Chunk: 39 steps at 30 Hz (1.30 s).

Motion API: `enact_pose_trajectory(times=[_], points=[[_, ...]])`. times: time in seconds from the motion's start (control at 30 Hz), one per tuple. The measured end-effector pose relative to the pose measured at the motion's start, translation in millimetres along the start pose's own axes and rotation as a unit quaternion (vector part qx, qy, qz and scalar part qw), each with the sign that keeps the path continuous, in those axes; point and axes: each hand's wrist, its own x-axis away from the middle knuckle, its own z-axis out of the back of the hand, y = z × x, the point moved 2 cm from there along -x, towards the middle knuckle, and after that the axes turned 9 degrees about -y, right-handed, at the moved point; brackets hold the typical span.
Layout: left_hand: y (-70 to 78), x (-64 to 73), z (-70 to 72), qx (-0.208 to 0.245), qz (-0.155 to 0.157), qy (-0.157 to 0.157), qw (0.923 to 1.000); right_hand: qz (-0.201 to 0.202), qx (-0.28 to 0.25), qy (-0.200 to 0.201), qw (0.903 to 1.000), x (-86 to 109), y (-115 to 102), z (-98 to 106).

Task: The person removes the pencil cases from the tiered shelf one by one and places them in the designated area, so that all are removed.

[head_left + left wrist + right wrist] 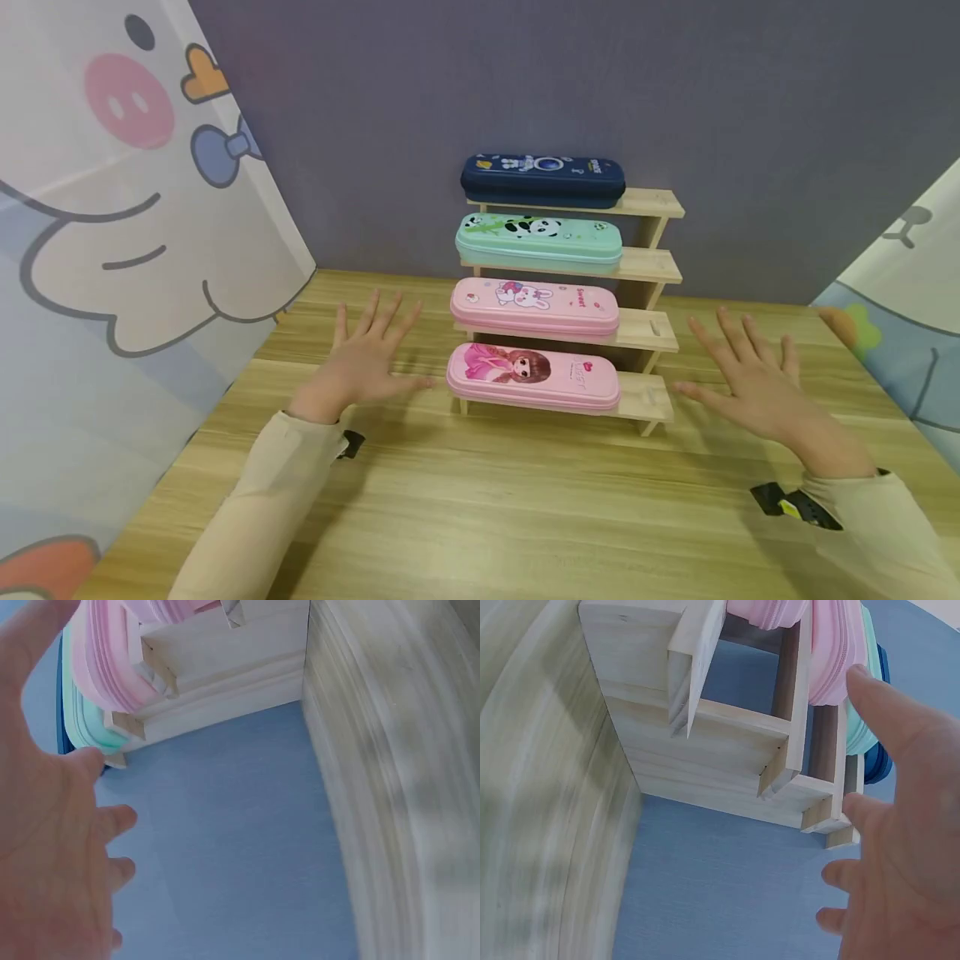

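Four-tier wording aside, a stepped wooden rack (647, 395) stands on the table with one zippered pencil case per step. On top lies a dark blue astronaut case (543, 181); below it comes a mint green panda case (538, 242). Under these are a pink rabbit case (534, 306) and, lowest, a pink case with a long-haired girl (533, 377). My left hand (363, 367) is spread with straight fingers left of the rack, holding nothing. To the rack's right, my right hand (757, 387) is likewise spread and holds nothing.
The wood-grain table (480, 500) reaches back to a dark grey-blue wall panel (375, 150). Cartoon-printed panels flank it on the left (172, 267) and right (915, 317). Bare rack ends stick out right of the cases.
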Motion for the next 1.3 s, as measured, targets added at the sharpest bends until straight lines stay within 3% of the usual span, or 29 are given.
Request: enact_pose_trajectory(times=[0.13, 0.27, 0.4, 0.53, 0.67, 0.87, 0.97, 1.07, 1.17, 1.3], points=[[-5.6, -1.8, -1.8, 0.019, -0.011, 0.027, 0.9994, 0.018, -0.011, 0.026, 0.9994, 0.8, 0.9, 0.3], [-7.7, -5.2, -12.2, 0.061, -0.027, 0.054, 0.9963, 0.035, -0.033, 0.057, 0.9972, 3.0, 1.3, -1.5], [-3.0, -7.0, -25.8, 0.132, -0.055, 0.08, 0.9865, 0.048, -0.059, 0.089, 0.9931, 6.0, 1.4, -6.2], [3.1, -7.6, -36.8, 0.197, -0.083, 0.101, 0.9718, 0.07, -0.086, 0.116, 0.987, 7.1, 1.7, -12.0], [10.4, -6.4, -43.7, 0.253, -0.102, 0.083, 0.9584, 0.093, -0.121, 0.11, 0.9821, 6.7, 3.9, -20.8], [20.5, -3.6, -48.9, 0.292, -0.108, 0.054, 0.9486, 0.101, -0.155, 0.067, 0.9804, 6.7, 6.2, -38.0], [22.1, -7.1, -50.9, 0.33, -0.132, 0.061, 0.9326, 0.092, -0.177, 0.02, 0.9797, 8.6, 3.4, -43.0], [23.4, -12.8, -53.1, 0.378, -0.154, 0.062, 0.9106, 0.093, -0.198, -0.012, 0.9757, 8.8, 2.9, -47.3], [23.9, -19.3, -56.5, 0.419, -0.158, 0.051, 0.8928, 0.097, -0.217, -0.027, 0.9708, 7.7, 4.3, -51.8], [25.3, -27.0, -59.2, 0.458, -0.155, 0.037, 0.8745, 0.108, -0.245, -0.038, 0.9628, 4.8, 6.3, -57.5]])
